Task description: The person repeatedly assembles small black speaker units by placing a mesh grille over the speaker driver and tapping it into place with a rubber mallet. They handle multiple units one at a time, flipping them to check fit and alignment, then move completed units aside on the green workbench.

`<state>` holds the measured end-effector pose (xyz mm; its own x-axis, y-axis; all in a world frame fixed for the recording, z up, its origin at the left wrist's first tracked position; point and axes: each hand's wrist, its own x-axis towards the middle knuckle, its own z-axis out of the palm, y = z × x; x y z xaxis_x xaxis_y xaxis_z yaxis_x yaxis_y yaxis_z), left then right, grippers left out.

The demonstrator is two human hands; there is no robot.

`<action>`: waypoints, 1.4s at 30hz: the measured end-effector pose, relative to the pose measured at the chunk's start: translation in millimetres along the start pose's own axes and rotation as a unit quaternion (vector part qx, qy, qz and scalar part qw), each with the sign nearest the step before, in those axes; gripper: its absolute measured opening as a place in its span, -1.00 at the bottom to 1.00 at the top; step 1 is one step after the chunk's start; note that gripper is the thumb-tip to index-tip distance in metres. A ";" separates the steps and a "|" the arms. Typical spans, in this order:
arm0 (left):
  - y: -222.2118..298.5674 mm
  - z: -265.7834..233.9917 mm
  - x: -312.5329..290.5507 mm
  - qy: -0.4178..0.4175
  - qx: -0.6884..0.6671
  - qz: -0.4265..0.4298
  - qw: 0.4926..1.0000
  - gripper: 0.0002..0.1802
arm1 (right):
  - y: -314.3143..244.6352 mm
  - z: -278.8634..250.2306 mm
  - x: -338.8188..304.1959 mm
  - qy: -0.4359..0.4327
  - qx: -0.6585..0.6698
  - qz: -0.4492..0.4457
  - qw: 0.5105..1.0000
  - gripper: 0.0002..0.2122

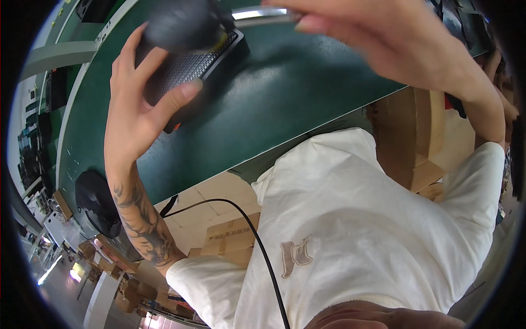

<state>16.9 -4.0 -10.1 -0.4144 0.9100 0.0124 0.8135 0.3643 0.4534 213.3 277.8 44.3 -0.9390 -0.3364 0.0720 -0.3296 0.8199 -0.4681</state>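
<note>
A black box with a mesh grille [189,71], much like a speaker, lies tilted on the green tabletop near the upper left. My left hand [134,101] grips it, the thumb resting on the grille and the fingers along its far side. My right hand [367,33] is closed round the shiny metal handle [263,15] of what looks like a rubber mallet. Its rounded black head [186,24] hangs blurred over the box and hides the box's upper part. Whether the head touches the grille I cannot tell.
The green table [285,82] has its front edge just before my body. A black pouch-like object [97,203] lies at the table's left end. A black cable [241,211] runs down across my front. Cardboard boxes [402,137] stand below the table.
</note>
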 end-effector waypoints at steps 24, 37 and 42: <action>22.0 -2.7 1.3 0.036 0.096 0.043 0.994 -0.46 | -6.9 13.6 12.2 -0.002 -0.028 -0.067 0.997 -0.69; 23.9 13.8 2.8 0.163 0.044 0.014 0.986 -0.54 | -31.8 8.4 43.9 -0.050 0.003 -0.068 0.996 -0.73; -44.4 37.4 -14.9 0.312 -0.088 0.086 0.942 -0.60 | -23.3 -2.1 34.6 0.008 -0.016 -0.060 0.998 -0.73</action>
<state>2.3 -26.3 -63.8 -0.4863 0.6395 0.5954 0.8329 0.1332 0.5372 188.3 248.1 59.6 -0.8941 -0.4255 0.1398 -0.4422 0.7890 -0.4265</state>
